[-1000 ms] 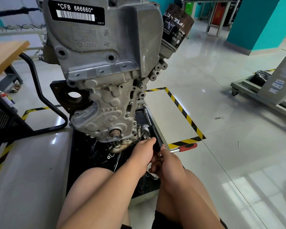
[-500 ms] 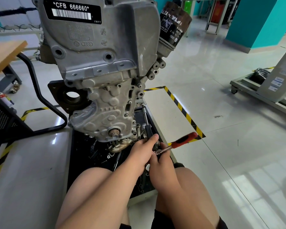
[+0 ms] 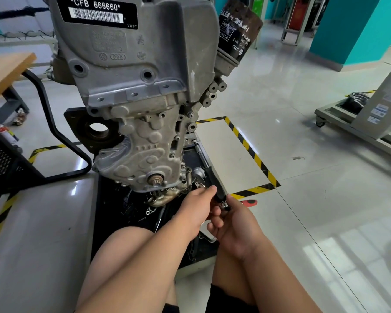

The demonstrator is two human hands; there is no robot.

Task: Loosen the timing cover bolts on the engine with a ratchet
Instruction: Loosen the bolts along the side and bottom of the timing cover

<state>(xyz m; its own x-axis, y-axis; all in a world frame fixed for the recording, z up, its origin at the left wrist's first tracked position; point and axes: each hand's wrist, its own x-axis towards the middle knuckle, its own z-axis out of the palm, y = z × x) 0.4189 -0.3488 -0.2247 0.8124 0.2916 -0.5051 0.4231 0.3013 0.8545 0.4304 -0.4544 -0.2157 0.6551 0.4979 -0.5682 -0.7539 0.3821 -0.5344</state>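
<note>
Lumpy cast-aluminium timing cover [image 3: 145,152] at frame centre; left hand [image 3: 195,207] pinches the black extension [image 3: 215,181], right hand [image 3: 234,225] curls round the red-handled chrome ratchet [image 3: 248,202]

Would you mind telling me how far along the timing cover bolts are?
Nothing looks finished: bolts still sit along the timing cover edge. In hand: the left hand grips the extension bar running up to the cover's right side, while the right hand holds the ratchet. Left: the other seated bolts, seemingly.
</note>
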